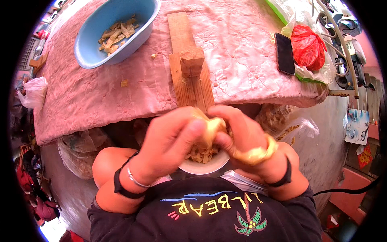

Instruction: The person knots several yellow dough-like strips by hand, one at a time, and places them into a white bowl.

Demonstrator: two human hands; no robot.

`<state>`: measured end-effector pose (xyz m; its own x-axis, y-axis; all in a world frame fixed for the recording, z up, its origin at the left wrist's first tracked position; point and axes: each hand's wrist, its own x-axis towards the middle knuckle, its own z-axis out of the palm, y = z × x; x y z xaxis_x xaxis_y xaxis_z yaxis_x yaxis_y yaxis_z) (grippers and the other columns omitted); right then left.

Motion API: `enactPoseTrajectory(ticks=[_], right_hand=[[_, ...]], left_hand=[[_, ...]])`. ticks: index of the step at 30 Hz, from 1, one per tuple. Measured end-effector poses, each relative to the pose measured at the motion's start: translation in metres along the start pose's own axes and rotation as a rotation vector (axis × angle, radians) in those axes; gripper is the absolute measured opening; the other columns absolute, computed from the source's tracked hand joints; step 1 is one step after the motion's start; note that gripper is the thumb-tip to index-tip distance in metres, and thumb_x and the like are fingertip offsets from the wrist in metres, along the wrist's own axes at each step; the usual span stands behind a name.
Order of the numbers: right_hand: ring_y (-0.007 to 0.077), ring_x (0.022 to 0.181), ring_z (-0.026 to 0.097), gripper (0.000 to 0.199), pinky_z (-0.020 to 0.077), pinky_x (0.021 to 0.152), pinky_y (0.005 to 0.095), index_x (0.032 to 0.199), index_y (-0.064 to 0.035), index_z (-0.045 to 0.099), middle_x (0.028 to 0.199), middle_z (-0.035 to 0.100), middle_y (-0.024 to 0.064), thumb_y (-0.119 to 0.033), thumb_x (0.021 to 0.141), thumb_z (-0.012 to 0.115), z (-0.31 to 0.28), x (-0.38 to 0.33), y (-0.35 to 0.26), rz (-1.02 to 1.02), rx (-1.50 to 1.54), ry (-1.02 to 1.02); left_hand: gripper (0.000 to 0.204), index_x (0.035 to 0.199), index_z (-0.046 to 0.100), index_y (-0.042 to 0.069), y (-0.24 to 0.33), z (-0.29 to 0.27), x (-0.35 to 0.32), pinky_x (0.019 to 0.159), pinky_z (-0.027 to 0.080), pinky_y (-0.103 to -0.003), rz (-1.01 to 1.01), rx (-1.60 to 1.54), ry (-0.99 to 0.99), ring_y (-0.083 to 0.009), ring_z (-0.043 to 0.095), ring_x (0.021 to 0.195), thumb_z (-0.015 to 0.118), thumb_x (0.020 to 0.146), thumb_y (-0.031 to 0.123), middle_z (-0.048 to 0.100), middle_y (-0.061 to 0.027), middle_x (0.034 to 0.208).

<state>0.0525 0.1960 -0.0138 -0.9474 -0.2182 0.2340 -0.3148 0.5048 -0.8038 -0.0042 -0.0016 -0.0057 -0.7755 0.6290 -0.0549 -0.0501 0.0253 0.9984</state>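
In front of my lap both hands close on a soft yellow strip [211, 128], blurred by motion. My left hand [171, 135] pinches one part of it between thumb and fingers. My right hand [242, 131] grips another part, and a yellow length trails along the back of that hand to the wrist. I cannot tell what the strip is made of. Right below them is a white bowl [206, 172] with several pale tan folded pieces [202, 154] in it; the hands cover its far side.
A pink quilted cloth [137, 90] covers the table ahead. On it stand a blue basin [86, 46] with similar tan pieces, a wooden block stand [192, 86], a black phone [284, 54] and a red plastic bag [308, 47]. Clear bags [278, 117] sit under the table edge.
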Motion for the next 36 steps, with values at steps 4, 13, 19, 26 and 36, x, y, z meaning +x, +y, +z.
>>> enactPoseTrajectory(ticks=[4, 13, 19, 26, 36], right_hand=[[0.0377, 0.075, 0.056, 0.022, 0.0447, 0.063, 0.0456, 0.086, -0.0036, 0.054, 0.080, 0.054, 0.0158, -0.023, 0.096, 0.058, -0.029, 0.002, 0.001, 0.078, -0.044, -0.233], [0.0323, 0.065, 0.053, 0.027, 0.0431, 0.059, 0.0391, 0.082, -0.0025, 0.055, 0.071, 0.053, 0.0156, -0.023, 0.100, 0.055, -0.026, 0.003, 0.000, 0.197, 0.270, -0.317], [0.0078, 0.065, 0.046, 0.032, 0.0406, 0.060, 0.0268, 0.079, -0.0024, 0.057, 0.068, 0.052, -0.0008, -0.024, 0.102, 0.052, -0.031, 0.012, -0.007, 0.493, 0.523, -0.387], [0.0020, 0.063, 0.040, 0.033, 0.0326, 0.055, 0.0221, 0.073, -0.0074, 0.057, 0.066, 0.048, -0.0060, -0.027, 0.101, 0.056, -0.033, 0.012, -0.008, 0.663, 0.774, -0.183], [0.0084, 0.057, 0.053, 0.039, 0.0413, 0.053, 0.0230, 0.079, -0.0034, 0.062, 0.069, 0.060, -0.0004, -0.039, 0.095, 0.062, 0.003, 0.003, 0.002, 0.598, 0.851, -0.588]], left_hand=[[0.021, 0.105, 0.062, 0.001, -0.004, -0.026, 0.004, 0.075, 0.047, -0.029, -0.074, 0.144, -0.014, -0.0164, 0.059, 0.081, 0.061, 0.094, 0.018, 0.063, -0.0071, 0.090], [0.037, 0.115, 0.055, 0.000, 0.008, 0.006, 0.004, 0.081, 0.051, -0.033, 0.125, 0.393, -0.209, -0.0274, 0.064, 0.089, 0.056, 0.078, -0.005, 0.063, -0.0155, 0.102], [0.026, 0.107, 0.055, 0.001, -0.001, -0.001, -0.001, 0.076, 0.049, -0.029, 0.117, 0.412, -0.167, -0.0220, 0.062, 0.082, 0.057, 0.081, -0.004, 0.060, -0.0110, 0.088], [0.013, 0.098, 0.058, 0.001, -0.001, -0.016, -0.007, 0.064, 0.043, -0.023, -0.041, -0.054, -0.028, -0.0054, 0.055, 0.076, 0.066, 0.092, 0.010, 0.059, -0.0014, 0.085], [0.023, 0.108, 0.049, 0.005, 0.005, -0.028, 0.003, 0.070, 0.050, -0.026, 0.064, -0.510, 0.087, -0.0089, 0.055, 0.075, 0.062, 0.089, 0.001, 0.056, -0.0036, 0.090]])
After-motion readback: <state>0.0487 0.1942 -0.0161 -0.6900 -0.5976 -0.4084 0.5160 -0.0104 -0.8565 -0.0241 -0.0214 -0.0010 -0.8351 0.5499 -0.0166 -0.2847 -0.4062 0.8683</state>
